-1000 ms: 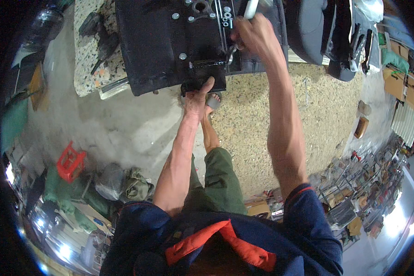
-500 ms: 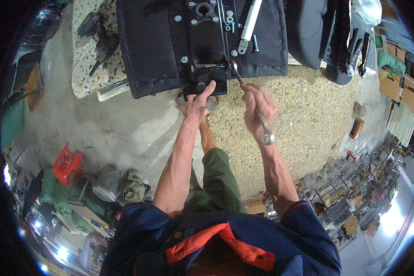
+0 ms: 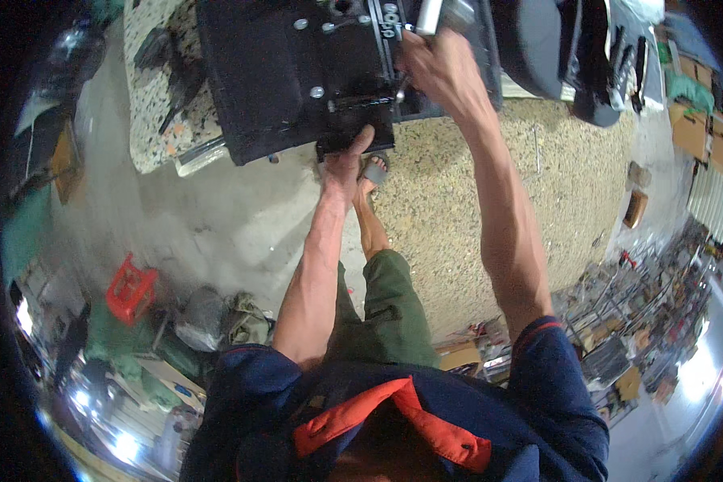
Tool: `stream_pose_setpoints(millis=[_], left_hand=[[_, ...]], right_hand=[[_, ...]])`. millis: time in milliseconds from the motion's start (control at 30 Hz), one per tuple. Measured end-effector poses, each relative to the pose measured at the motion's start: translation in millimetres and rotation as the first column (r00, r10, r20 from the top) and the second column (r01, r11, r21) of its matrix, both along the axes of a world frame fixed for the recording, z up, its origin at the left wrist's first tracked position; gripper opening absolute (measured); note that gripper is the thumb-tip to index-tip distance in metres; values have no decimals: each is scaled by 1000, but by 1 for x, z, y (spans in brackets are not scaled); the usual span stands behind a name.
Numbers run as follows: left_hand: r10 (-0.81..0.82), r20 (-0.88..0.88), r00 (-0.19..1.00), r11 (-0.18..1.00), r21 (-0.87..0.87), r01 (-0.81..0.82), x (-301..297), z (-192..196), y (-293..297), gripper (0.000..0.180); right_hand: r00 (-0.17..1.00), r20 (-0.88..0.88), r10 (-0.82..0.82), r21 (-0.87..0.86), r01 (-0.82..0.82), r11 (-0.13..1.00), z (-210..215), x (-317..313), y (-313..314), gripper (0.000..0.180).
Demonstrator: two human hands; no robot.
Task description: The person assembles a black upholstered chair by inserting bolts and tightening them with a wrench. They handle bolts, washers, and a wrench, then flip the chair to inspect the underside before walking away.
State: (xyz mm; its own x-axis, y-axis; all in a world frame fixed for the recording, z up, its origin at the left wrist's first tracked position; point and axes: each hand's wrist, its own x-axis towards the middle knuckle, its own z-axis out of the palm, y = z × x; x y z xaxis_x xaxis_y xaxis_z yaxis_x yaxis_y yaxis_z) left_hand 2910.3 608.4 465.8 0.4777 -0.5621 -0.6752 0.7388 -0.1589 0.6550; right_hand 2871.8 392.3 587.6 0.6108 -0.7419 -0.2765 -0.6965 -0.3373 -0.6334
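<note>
My left hand (image 3: pixel 347 163) is closed on the near end of a black metal plate (image 3: pixel 357 138), thumb on top and fingers hidden below. The plate belongs to a mechanism bolted to a black padded panel (image 3: pixel 257 88). Above the panel's right half, my right hand (image 3: pixel 443 71) is closed around a metal wrench, its blurred rounded end (image 3: pixel 459 14) showing past the knuckles. The wrench's other end lies mostly hidden beside the mechanism's right edge. A white cylinder rod (image 3: pixel 429 14) lies by my fingers, partly covered. Loose washers (image 3: pixel 390 20) sit left of it.
The panel rests on a speckled stone-like slab (image 3: pixel 149 120). Black padded pieces (image 3: pixel 534 56) stand to the right. A red stool (image 3: pixel 131 289) is at the left on the floor, and a brown block (image 3: pixel 635 209) lies at the right. Shelves of parts (image 3: pixel 602 321) fill the lower right.
My right hand has swung forward, away from me, with the wrench, which has turned so its rounded end points away. My left hand stays on the plate. The whole view has shifted slightly.
</note>
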Motion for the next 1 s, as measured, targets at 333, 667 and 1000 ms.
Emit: stream_pose_setpoints(millis=[333, 667, 1000], left_hand=[[-526, 286, 801, 839, 329, 434, 21, -28, 20, 66], [-903, 343, 257, 429, 738, 521, 43, -133, 38, 87], [-989, 77, -127, -16, 793, 609, 48, -194, 166, 73]], right_hand=[[918, 352, -183, -134, 243, 961, 3, -108, 77, 48], [900, -334, -281, 307, 386, 870, -89, -288, 340, 28], [652, -417, -633, 279, 755, 594, -120, -326, 575, 32]])
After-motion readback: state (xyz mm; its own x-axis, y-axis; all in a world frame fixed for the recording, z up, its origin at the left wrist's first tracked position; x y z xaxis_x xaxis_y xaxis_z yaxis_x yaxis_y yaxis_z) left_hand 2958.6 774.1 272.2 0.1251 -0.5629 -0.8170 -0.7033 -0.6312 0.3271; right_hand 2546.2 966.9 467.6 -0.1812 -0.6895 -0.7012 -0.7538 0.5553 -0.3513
